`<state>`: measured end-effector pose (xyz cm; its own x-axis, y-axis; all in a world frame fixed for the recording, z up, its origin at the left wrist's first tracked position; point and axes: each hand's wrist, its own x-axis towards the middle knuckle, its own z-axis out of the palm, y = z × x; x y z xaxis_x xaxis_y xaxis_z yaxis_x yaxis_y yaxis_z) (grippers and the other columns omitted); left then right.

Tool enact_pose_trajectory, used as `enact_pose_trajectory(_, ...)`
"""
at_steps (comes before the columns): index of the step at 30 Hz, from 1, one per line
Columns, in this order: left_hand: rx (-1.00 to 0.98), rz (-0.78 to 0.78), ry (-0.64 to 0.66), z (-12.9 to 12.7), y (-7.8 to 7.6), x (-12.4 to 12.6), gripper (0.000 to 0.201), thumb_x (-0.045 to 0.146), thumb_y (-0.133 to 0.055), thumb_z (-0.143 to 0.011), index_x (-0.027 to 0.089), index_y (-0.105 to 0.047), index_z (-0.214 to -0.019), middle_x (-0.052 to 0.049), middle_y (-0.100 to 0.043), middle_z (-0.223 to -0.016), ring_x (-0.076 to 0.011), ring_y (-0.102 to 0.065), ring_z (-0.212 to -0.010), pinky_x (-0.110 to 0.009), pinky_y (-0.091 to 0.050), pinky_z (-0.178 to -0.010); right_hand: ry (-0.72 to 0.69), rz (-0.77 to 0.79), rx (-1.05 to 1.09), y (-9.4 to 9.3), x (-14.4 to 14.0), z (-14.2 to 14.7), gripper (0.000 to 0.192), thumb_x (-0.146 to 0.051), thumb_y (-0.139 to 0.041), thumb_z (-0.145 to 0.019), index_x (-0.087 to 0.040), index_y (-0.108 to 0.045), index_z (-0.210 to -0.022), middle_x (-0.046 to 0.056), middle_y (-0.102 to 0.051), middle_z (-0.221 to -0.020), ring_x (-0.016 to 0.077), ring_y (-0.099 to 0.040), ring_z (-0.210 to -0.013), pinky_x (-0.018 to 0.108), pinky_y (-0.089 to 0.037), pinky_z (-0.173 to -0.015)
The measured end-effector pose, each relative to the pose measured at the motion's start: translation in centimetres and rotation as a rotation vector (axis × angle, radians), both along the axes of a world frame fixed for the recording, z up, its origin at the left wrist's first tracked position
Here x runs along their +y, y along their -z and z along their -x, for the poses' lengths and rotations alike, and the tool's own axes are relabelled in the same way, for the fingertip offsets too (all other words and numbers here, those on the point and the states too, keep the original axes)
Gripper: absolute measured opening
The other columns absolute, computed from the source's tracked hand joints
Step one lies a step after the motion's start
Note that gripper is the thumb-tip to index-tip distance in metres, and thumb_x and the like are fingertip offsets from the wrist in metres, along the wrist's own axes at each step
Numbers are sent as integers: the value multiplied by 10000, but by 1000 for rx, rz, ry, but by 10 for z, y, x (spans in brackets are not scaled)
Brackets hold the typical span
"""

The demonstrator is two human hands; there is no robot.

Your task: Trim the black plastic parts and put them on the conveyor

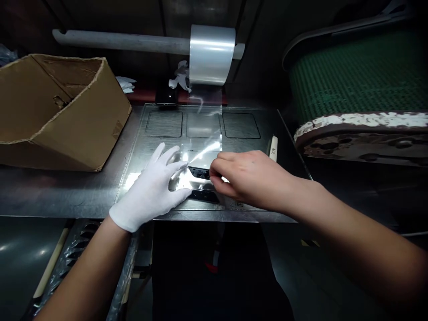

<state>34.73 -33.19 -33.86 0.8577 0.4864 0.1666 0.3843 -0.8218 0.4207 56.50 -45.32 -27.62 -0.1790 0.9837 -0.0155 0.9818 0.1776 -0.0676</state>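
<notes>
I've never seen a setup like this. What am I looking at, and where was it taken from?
There's no machine arm here: these are a person's own hands, seen from a camera worn on their head, looking forward and down. The left hand wears a white glove, fingers spread; the right hand is bare. Between them, on the metal worktop, lie two dark pieces. The right fingertips meet one piece's end, though their grip is unclear. Clear film runs down from a roll. A cardboard box stands left.

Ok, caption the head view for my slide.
Gloved left hand and bare right hand at two black parts, with a film roll beyond.
</notes>
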Motion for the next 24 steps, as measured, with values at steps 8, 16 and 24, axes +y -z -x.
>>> enact_pose_trajectory(8, -54, 134, -134, 10, -4, -1, 532, 401, -640, -931, 242, -586, -1436, -46, -345, -1707, -332, -149, -1626, -594, -253, -1295, -58, 109, -166, 9, 24, 16, 199, -256, -536, -1030, -150, -677, -939, 59, -721, -908, 177, -615, -643, 312, -161, -507)
enact_pose_trajectory(16, -168, 200, -235, 13, -3, -2, 445, 493, -613, -954, 305, -653, -1355, 21, -464, -1641, -304, -268, -1597, -574, -281, -1296, 524, -139, 69, 31, -49, -36, 192, -302, -527, -1024, -203, -686, -979, 27, -744, -939, 208, -697, -844, 306, -422, -701)
enact_pose_trajectory(24, -174, 170, -252, 10, 3, -2, 417, 544, -583, -967, 325, -690, -1305, 14, -541, -1581, -340, -299, -1581, -631, -289, -1279, 1018, -110, 27, 62, -65, -89, 521, -516, -470, -1038, -125, -621, -1348, 187, -749, -1101, 346, -718, -1000, 389, -502, -799)
